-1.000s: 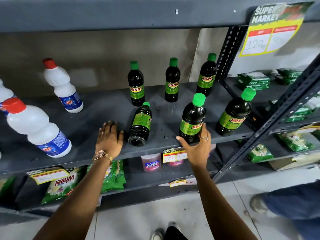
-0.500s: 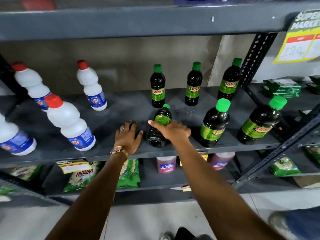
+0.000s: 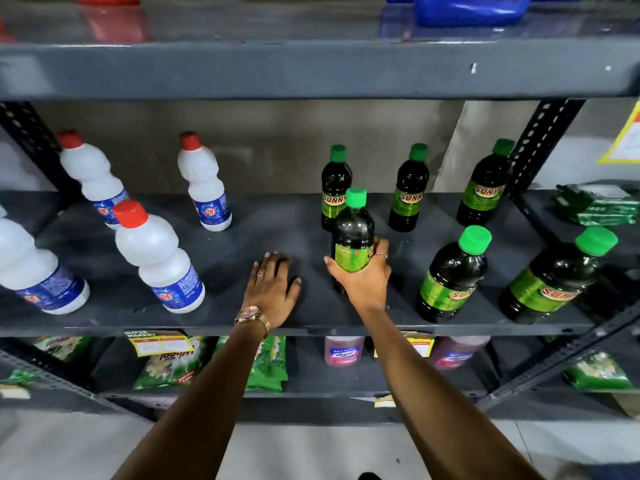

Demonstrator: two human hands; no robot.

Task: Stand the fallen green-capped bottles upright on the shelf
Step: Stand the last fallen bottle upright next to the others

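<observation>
Green-capped bottle [image 3: 353, 237], dark and glossy, stands upright mid-shelf with the right hand [image 3: 363, 285] wrapped round its label, base hidden, perhaps touching the grey metal shelf [image 3: 207, 320]. Left hand [image 3: 272, 289] lies flat, fingers spread, empty.
</observation>
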